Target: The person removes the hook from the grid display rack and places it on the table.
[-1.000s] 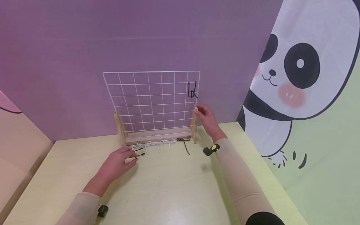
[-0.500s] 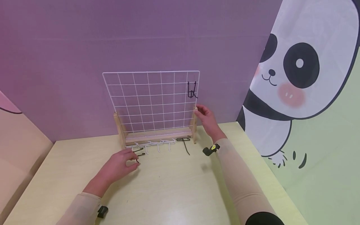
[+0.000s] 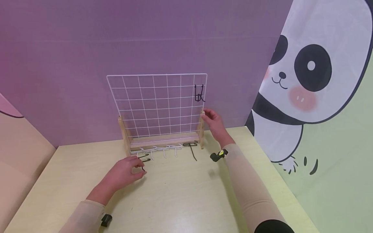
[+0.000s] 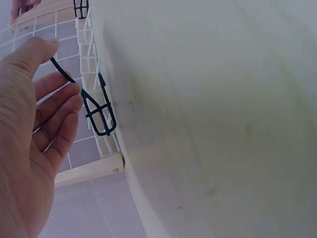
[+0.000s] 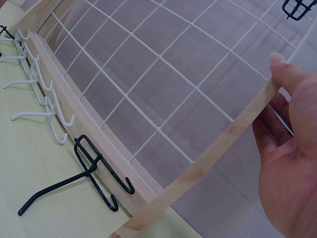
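Note:
My left hand (image 3: 123, 173) is at the front left of the stand, its thumb and fingertips at the prong of a black wire hook (image 4: 101, 111). The hook's looped back end points away from the palm, close to the wooden base. With my right hand (image 5: 292, 119) I grip the top of the stand's right wooden post (image 5: 213, 153), thumb on the near side and fingers behind. The stand holds a white wire grid panel (image 3: 157, 97) upright. Another black hook (image 3: 199, 94) hangs near the grid's upper right corner.
Several white hooks (image 3: 164, 149) lie in a row along the front of the wooden base (image 3: 164, 139). To their right lies one more black hook (image 5: 59, 187), prong toward me. A purple wall (image 3: 73, 81) stands behind the table (image 3: 180, 200).
My left hand has shifted slightly toward me and to the right, and the hook's prong shows more between thumb and fingers. The right hand stays on the post.

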### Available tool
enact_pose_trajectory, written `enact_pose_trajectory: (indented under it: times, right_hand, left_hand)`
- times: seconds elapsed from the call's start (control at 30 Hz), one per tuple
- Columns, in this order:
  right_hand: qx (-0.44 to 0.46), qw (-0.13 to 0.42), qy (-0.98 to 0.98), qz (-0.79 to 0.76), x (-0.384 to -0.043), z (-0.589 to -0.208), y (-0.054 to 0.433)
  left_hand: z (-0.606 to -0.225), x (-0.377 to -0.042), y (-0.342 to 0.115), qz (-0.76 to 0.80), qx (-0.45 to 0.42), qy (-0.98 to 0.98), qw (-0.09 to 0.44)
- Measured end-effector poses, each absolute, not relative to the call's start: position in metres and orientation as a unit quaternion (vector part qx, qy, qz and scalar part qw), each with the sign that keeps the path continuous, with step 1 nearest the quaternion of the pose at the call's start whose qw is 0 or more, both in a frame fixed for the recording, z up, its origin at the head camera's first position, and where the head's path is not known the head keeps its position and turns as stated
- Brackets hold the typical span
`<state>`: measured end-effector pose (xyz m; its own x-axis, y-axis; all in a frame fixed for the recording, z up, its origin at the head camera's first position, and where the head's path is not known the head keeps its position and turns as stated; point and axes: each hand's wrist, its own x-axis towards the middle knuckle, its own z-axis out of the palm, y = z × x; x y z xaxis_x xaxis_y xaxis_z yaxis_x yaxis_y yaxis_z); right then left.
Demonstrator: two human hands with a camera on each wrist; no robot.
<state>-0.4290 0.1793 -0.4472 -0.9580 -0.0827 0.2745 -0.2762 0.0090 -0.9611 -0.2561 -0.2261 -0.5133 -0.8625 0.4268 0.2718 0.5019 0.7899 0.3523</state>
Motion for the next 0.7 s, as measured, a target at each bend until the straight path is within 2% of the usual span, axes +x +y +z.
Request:
enact_pose_trajectory:
  times: [0.27, 0.7]
  right_hand:
    - [0.125, 0.072, -0.708, 0.692, -0.428, -0.4467, 0.1786]
    - [0.124, 0.07, -0.707, 0.693, -0.4279, -0.4456, 0.1788]
  left_hand:
    - [-0.5144, -0.2548, -0.2258, -0.202, -0.245, -0.946, 0.069]
    - [-0.5151, -0.2555, -0.2223, -0.175, -0.251, -0.949, 0.071]
